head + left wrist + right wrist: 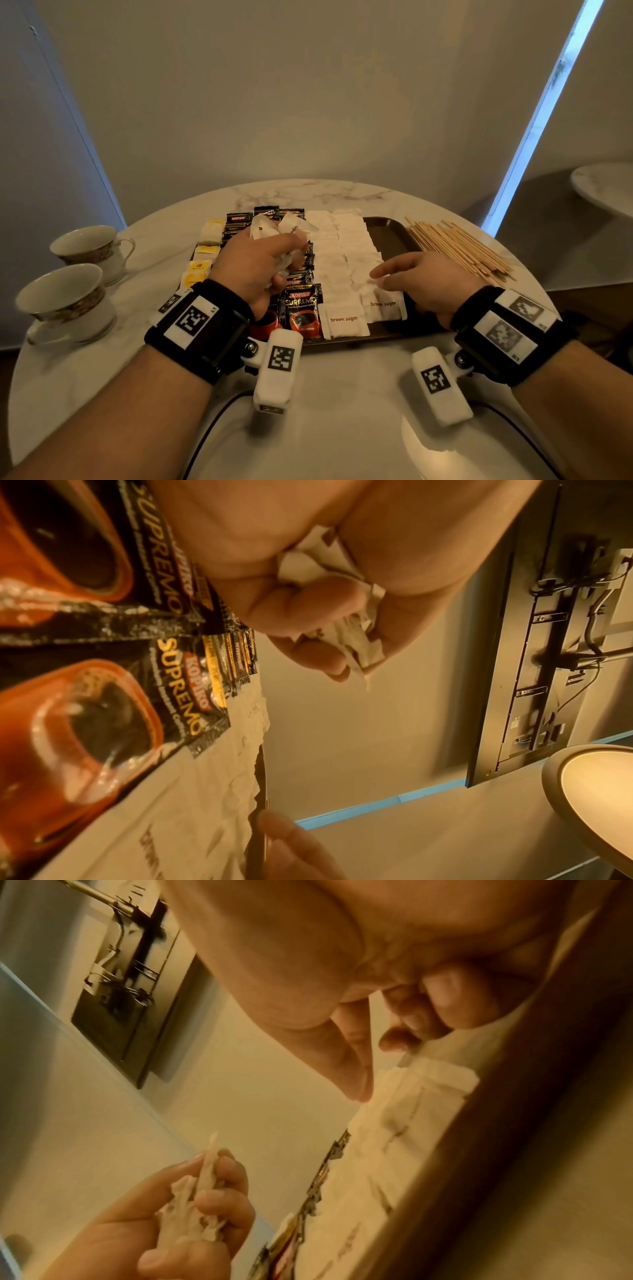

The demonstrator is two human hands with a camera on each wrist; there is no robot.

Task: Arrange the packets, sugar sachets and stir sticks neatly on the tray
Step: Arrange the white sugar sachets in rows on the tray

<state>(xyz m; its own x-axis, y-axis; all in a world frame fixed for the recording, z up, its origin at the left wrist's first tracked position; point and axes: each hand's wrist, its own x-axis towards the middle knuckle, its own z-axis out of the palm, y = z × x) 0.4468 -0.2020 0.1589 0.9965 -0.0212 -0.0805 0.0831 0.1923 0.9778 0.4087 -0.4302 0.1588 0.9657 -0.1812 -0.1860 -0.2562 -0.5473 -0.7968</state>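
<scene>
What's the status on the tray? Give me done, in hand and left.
Done: tea bags, coffee packets and two columns of brown sugar sachets lie in rows on the tray. In hand: the left hand grips a bunch of sachets; the right hand reaches to the right column. Left: those sachets, and the stir sticks, heaped on the table over the tray's right rim.

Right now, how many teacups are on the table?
2, both at the table's left edge: the near teacup on a saucer, the far teacup just behind it. None visible elsewhere.

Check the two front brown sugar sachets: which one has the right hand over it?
The right-hand brown sugar sachet; the right hand hovers over it. The left one lies uncovered beside the coffee packets.
</scene>
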